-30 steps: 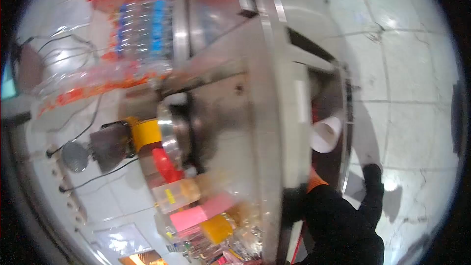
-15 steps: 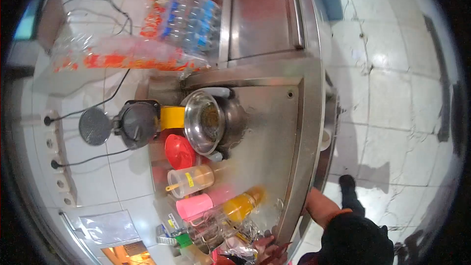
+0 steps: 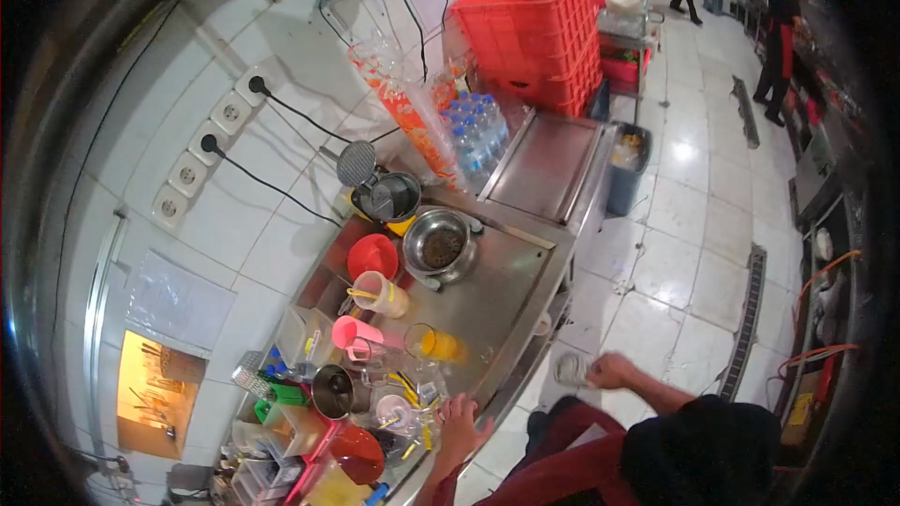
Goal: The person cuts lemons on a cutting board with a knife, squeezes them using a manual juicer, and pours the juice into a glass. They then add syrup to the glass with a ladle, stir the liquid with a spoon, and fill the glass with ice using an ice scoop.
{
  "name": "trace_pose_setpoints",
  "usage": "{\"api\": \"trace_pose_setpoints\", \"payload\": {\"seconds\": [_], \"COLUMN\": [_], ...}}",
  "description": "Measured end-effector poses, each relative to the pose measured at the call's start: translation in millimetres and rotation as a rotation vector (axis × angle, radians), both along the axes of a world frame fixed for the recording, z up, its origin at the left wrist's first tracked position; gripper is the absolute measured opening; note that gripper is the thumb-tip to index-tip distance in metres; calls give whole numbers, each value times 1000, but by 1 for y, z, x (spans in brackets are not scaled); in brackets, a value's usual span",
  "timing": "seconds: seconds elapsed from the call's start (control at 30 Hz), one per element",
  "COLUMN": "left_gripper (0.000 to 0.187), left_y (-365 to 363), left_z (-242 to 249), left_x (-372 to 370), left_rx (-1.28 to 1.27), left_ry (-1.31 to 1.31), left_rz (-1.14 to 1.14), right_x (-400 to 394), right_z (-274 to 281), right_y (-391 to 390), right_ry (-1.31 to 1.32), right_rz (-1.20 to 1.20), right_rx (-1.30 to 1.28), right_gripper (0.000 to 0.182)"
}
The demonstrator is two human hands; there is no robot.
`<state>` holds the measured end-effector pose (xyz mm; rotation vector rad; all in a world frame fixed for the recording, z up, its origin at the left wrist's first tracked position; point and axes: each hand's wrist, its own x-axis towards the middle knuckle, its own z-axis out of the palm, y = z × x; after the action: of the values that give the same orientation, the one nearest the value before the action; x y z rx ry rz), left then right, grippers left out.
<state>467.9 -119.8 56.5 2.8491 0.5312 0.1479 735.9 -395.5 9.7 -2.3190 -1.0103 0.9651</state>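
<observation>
My left hand [image 3: 459, 429] is at the counter's front edge with fingers spread, holding nothing. Close to its fingertips lie clear plastic wrapping [image 3: 427, 394] and several yellow strips [image 3: 403, 384]. A glass jug of orange drink [image 3: 439, 345] stands just beyond, beside a pink cup [image 3: 354, 330]. Left of the hand are a steel cup [image 3: 333, 390] and a brown-red bowl [image 3: 357, 454]. My right hand [image 3: 611, 371] hangs off the counter over the floor, fingers curled in, with nothing showing in it; a grey shoe [image 3: 570, 368] appears below.
Farther along the steel counter [image 3: 506, 272] sit a steel bowl with dark contents [image 3: 442, 245], a red bowl [image 3: 372, 256], a tub of brown liquid [image 3: 382, 295] and a black appliance [image 3: 389, 197]. Bottles [image 3: 476, 131] and red crates [image 3: 530, 33] stand behind. Two people are far off.
The view has turned and lifted, bringing in the crates, the screen and the far aisle. My left hand now shows more fully; my right hand still hangs beside the counter.
</observation>
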Motion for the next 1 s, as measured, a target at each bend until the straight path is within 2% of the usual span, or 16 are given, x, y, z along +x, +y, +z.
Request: {"api": "trace_pose_setpoints", "payload": {"seconds": [0.03,0.07,0.13,0.17,0.23,0.27,0.33,0.47,0.53,0.63,0.7,0.77,0.83,0.9,0.93,1.0], "left_gripper": [44,44,44,44,41,41,37,35,23,14,21,23,21,19,17,13], "left_y": [-19,-38,-71,-90,-109,-111,-104,-92,-93,-82,-69,-55,-49,-50,-51,-60], "left_z": [0,-3,-34,-29,-3,12,39,12,1,-8,11,-22,-13,-5,0,7], "left_x": [1,13,35,49,111,136,183,231,261,292,325,337,348,361,367,376], "left_rx": [-14,-197,-662,-678,-1473,-1478,-1460,-1177,-860,-669,-290,-356,-189,-157,-125,-111], "left_ry": [-18,-67,-102,-110,-374,-378,-707,-920,-1017,-823,-704,-910,-738,-744,-745,-753], "left_rz": [-2,88,130,144,172,186,263,453,704,1043,1135,1227,1277,1304,1290,1244], "right_x": [23,43,57,63,69,64,67,110,126,152,174,199,234,265,289,346], "right_z": [27,45,82,78,105,126,123,79,67,31,16,33,44,41,18,-33], "right_y": [2,4,19,34,67,83,108,147,158,176,188,191,184,166,149,93], "right_ry": [-70,-20,589,752,1366,1827,2127,2297,2399,2447,2187,2187,2213,1601,1612,893], "right_rz": [48,-2,-392,-353,-333,-360,-389,-317,-361,-305,-36,-95,-6,308,452,771], "right_rx": [77,253,535,683,886,911,904,782,687,442,302,55,-182,-395,-429,-326], "right_gripper": [44,39,21,24,30,34,28,29,28,26,27,38,45,45,44,52]}}
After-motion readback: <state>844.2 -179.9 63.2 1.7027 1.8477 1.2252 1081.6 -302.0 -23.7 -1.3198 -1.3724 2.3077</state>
